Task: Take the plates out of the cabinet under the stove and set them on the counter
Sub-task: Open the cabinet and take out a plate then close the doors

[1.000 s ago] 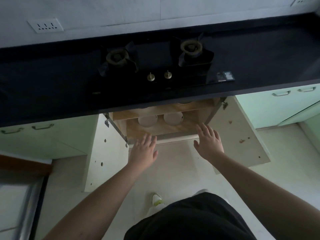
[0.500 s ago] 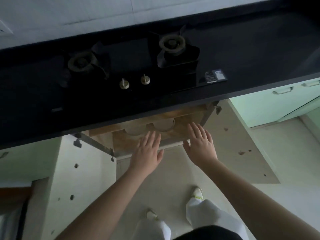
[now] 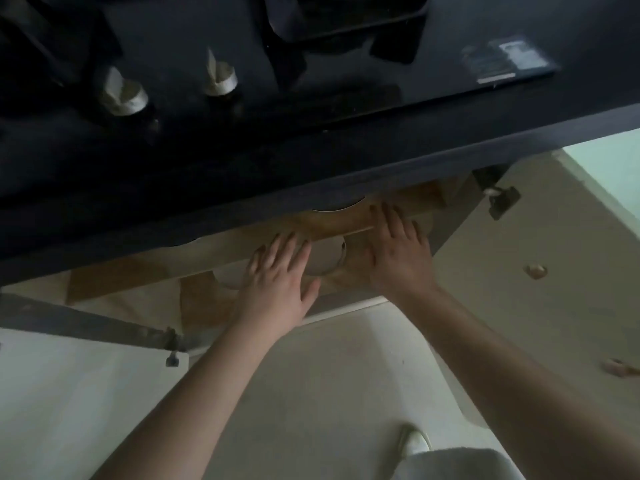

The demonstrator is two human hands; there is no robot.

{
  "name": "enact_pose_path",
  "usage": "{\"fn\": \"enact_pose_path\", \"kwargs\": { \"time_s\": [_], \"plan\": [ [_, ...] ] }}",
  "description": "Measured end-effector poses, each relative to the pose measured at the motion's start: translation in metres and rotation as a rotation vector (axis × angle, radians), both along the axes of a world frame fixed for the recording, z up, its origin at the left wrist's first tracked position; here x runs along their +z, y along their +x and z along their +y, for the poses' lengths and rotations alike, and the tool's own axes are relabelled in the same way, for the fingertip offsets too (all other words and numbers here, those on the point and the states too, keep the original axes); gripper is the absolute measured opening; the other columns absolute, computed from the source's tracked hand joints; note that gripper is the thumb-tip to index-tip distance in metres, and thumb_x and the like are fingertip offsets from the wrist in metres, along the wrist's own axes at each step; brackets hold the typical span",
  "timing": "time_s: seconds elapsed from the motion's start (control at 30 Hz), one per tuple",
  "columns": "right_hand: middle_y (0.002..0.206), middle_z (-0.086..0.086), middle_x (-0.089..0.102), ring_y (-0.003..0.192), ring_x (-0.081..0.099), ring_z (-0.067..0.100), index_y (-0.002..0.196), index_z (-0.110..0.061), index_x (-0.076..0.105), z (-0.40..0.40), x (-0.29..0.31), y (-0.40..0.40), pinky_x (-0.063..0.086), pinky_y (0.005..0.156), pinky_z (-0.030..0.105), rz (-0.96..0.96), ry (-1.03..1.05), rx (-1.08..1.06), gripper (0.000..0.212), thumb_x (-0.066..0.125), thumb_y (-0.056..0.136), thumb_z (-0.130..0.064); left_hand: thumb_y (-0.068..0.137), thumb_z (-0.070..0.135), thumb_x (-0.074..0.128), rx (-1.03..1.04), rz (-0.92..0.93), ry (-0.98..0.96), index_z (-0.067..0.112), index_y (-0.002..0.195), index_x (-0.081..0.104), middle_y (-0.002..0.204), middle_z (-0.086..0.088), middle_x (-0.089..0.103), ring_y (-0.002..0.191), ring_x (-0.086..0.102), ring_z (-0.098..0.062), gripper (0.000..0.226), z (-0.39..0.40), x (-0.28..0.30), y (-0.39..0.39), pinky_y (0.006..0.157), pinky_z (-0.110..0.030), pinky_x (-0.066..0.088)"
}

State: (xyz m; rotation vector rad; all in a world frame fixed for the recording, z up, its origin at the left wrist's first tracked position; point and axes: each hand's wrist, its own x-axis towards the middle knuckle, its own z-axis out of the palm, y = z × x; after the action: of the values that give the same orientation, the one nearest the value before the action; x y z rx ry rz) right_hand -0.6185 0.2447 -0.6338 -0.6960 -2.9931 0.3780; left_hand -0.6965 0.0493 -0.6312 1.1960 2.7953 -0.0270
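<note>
A pale round plate (image 3: pixel 325 259) is seen lying flat on the lower wooden shelf (image 3: pixel 207 306) of the open cabinet under the stove, its face turned upward; no long axis can be given for a round disc. Its left part is hidden by the left hand (image 3: pixel 277 285), and its far edge is cut off by the front strip of the upper wooden shelf (image 3: pixel 336 221). A 2nd pale round plate (image 3: pixel 337 206) is glimpsed on that upper shelf, mostly hidden under the edge of the dark countertop (image 3: pixel 311 168). Another pale rounded shape is partly seen at the left hand's fingers, too blurred to identify.

Both hands are held flat with fingers straight and spread, nothing gripped. The right hand (image 3: pixel 398 251) is placed just right of the lower plate, fingertips over the upper shelf strip; contact cannot be told.

Above, the black glass gas stove (image 3: pixel 346 81) with 2 metal knobs (image 3: pixel 220 79) is seen. White cabinet doors (image 3: pixel 536 289) are swung open on both sides. A white shoe (image 3: pixel 414 441) is seen on the pale floor (image 3: pixel 329 375).
</note>
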Motion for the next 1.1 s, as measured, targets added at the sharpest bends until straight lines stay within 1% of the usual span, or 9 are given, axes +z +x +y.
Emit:
{"fn": "enact_pose_path", "kwargs": {
  "time_s": [0.1,0.2,0.27,0.4,0.57,0.77,0.9,1.0,1.1],
  "plan": [
    [0.157,0.013,0.03,0.142,0.029,0.031,0.153,-0.014,0.02,0.016,-0.024,-0.025,0.024,0.113,0.046,0.104,0.009,-0.054,0.064,0.037,0.097,-0.038,0.096,0.054,0.024,0.022,0.02,0.074,0.02,0.156,0.02,0.164,-0.007,0.021,0.15,0.017,-0.028,0.068,0.012,-0.025,-0.024,0.12,-0.046,0.012],
    [0.148,0.015,0.041,0.134,0.039,0.035,0.151,-0.015,0.025,0.029,-0.038,-0.053,0.035,0.107,0.05,0.259,0.0,-0.115,0.064,0.042,0.094,-0.035,0.097,0.056,0.026,0.028,0.109,0.175,0.02,0.155,0.022,0.161,-0.01,0.026,0.148,0.023,-0.031,0.068,0.027,-0.045,-0.051,0.116,-0.047,0.016],
    [0.143,0.017,0.045,0.131,0.042,0.036,0.149,-0.016,0.03,0.039,-0.048,-0.068,0.038,0.105,0.051,0.323,0.051,-0.117,0.06,0.039,0.094,-0.037,0.097,0.059,0.025,0.042,0.148,0.204,0.023,0.155,0.016,0.163,-0.008,0.023,0.149,0.019,-0.029,0.069,0.036,-0.058,-0.07,0.115,-0.048,0.017],
    [0.144,0.018,0.043,0.131,0.04,0.037,0.148,-0.015,0.033,0.063,-0.063,-0.09,0.037,0.104,0.05,0.39,0.125,-0.113,0.056,0.04,0.097,-0.038,0.09,0.068,0.011,0.095,0.176,0.215,0.031,0.155,0.002,0.165,-0.001,0.011,0.151,0.007,-0.024,0.074,0.051,-0.079,-0.106,0.117,-0.048,0.012],
    [0.146,0.018,0.042,0.133,0.039,0.038,0.148,-0.017,0.032,0.081,-0.076,-0.107,0.039,0.104,0.051,0.403,0.193,-0.07,0.057,0.039,0.096,-0.039,0.089,0.07,0.012,0.135,0.264,0.33,0.033,0.153,0.009,0.163,-0.002,0.021,0.149,0.016,-0.028,0.073,0.058,-0.084,-0.134,0.114,-0.054,0.022],
    [0.154,0.019,0.03,0.14,0.03,0.037,0.153,-0.018,0.02,0.084,-0.078,-0.131,0.03,0.11,0.049,0.38,0.185,-0.065,0.064,0.043,0.096,-0.04,0.093,0.066,0.016,0.222,0.315,0.306,0.029,0.153,0.015,0.157,-0.007,0.032,0.142,0.03,-0.032,0.071,0.061,-0.079,-0.167,0.11,-0.053,0.029],
    [0.15,0.02,0.035,0.135,0.035,0.039,0.151,-0.015,0.025,0.087,-0.067,-0.141,0.033,0.106,0.049,0.387,0.183,-0.064,0.062,0.042,0.097,-0.041,0.092,0.068,0.015,0.27,0.264,0.301,0.025,0.153,0.02,0.156,-0.012,0.034,0.141,0.032,-0.035,0.075,0.064,-0.071,-0.181,0.109,-0.052,0.029],
    [0.144,0.021,0.04,0.13,0.039,0.04,0.147,-0.016,0.033,0.091,-0.062,-0.146,0.036,0.102,0.049,0.376,0.149,-0.061,0.055,0.041,0.098,-0.04,0.088,0.073,0.012,0.319,0.139,0.327,0.027,0.152,0.024,0.156,-0.012,0.036,0.14,0.034,-0.036,0.08,0.073,-0.069,-0.188,0.108,-0.052,0.032],
    [0.146,0.022,0.038,0.132,0.038,0.042,0.15,-0.024,0.031,0.1,-0.059,-0.152,0.039,0.105,0.049,0.324,0.013,-0.074,0.05,0.038,0.102,-0.034,0.093,0.066,0.021,0.363,0.072,0.491,0.024,0.142,0.043,0.139,-0.014,0.054,0.125,0.051,-0.035,0.068,0.078,-0.065,-0.197,0.095,-0.045,0.042]
  ]
}}
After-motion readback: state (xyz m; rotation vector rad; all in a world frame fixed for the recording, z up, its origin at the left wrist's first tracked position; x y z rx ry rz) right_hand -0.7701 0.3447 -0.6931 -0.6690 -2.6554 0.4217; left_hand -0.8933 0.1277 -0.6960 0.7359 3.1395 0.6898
